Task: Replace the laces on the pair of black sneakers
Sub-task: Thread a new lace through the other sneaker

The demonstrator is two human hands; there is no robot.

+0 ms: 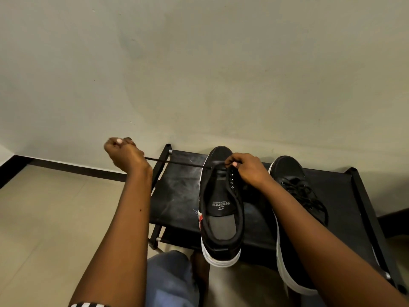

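Two hands at work: left hand (124,155) fingers clamped on taut lace (174,162), right hand (245,168) pinching centre sneaker (221,207).

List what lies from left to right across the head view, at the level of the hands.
left hand → taut black lace → unlaced sneaker → right hand → laced sneaker → right rail of the black rack

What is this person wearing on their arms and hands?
Both forearms are bare, and neither the left hand nor the right hand wears a glove. A black-and-white striped sleeve edge shows low on the left arm. The fingernails look pale-polished.
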